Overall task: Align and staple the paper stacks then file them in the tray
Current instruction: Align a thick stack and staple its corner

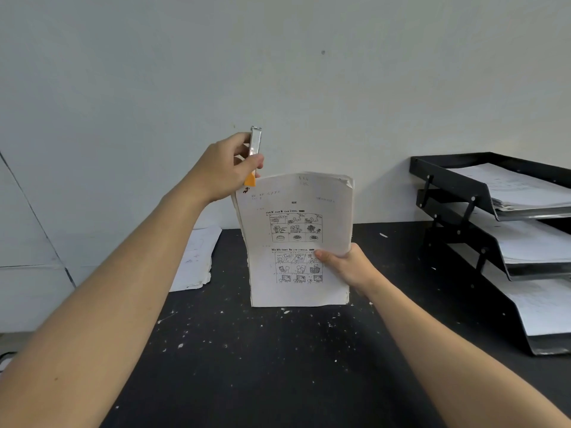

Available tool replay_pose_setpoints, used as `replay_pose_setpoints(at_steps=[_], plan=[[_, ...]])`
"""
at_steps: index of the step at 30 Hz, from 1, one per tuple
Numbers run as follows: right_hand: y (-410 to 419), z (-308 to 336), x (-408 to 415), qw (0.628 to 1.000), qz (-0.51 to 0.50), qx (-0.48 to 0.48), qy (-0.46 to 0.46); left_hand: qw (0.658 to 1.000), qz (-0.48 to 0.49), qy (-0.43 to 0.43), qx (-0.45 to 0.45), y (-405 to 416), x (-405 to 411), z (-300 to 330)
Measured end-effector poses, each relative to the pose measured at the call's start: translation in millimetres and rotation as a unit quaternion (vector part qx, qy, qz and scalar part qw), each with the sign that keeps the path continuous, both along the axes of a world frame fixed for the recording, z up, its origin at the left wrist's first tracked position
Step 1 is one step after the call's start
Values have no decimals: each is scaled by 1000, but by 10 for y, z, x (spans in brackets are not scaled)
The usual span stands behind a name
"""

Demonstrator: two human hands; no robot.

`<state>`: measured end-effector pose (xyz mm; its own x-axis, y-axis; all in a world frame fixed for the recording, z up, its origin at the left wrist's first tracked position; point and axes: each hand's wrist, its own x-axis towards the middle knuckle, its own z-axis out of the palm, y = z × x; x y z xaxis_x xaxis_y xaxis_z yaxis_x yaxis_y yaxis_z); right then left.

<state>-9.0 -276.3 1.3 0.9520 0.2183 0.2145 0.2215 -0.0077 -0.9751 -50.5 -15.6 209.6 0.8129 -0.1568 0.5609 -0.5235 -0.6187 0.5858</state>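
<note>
From the head view, the paper stack (298,242) stands upright on its bottom edge near the middle of the dark worktop (278,366), toward the back edge by the wall. The right hand (346,267) pinches its right side, thumb across the printed face. The left hand (230,168) is closed around a stapler (255,149) — metal body up, orange end down — right at the stack's top left corner; whether its mouth is over the sheets cannot be told. The step in hand looks like stapling that corner. To do it well, the sheets should be squared on the worktop first, since the top right corner looks fanned, and the stapler should bite well inside the corner. Room is ample in front. At the right edge stands the black tray (457,186), three tiers already holding papers, well apart — another loose pile (194,261) lies at the left edge.
</note>
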Motion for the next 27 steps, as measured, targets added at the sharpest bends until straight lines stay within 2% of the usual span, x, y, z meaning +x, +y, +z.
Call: replay_pose_setpoints(at_steps=[6,12,15,18,21,27], plan=[[3,-3,-1,1000,-3,-5,3,994,63,-35,78,-56,50,-11],[6,-9,23,1000,-12,-19,7,997,79,-6,26,-24,139,-59],[4,-14,24,1000,-12,-19,9,997,42,29,-63,-23,129,-73],[0,-8,16,1000,-11,-13,7,990,-40,59,-119,-11,69,-69],[2,6,4,1000,-4,-12,2,989,-88,70,-99,32,12,-52],[15,19,0,1000,-6,-6,7,993,-86,64,-47,79,8,-78]])
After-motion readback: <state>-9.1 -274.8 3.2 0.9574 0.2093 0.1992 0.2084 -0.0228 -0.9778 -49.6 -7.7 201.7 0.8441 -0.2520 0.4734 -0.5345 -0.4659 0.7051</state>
